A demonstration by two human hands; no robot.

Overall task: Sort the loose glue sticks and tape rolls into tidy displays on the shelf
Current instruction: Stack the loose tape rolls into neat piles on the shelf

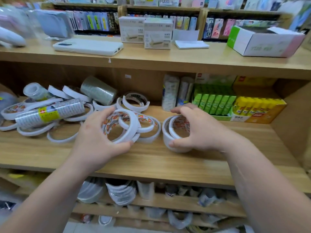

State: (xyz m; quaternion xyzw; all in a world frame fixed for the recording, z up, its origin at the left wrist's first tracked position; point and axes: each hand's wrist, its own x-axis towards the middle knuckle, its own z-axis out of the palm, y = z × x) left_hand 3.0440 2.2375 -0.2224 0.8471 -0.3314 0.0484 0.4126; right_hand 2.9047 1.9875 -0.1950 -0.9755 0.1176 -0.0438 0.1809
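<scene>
Bare shelf (151, 163) toward front edge, left hand (99, 142) grip round loose tape rolls (128, 121), right hand (203, 130) grip round roll stack (167, 140)

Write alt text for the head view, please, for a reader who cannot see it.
Two hands sort white tape rolls on a wooden shelf: the left hand grips a loose bunch, the right hand holds a stack. More tape lies jumbled at left; a green box and a yellow box of glue sticks stand at right.

matt wood-grain shelf (151, 158); glossy clear tape sleeves (50, 113); white paper-faced rolls (124, 126).
</scene>
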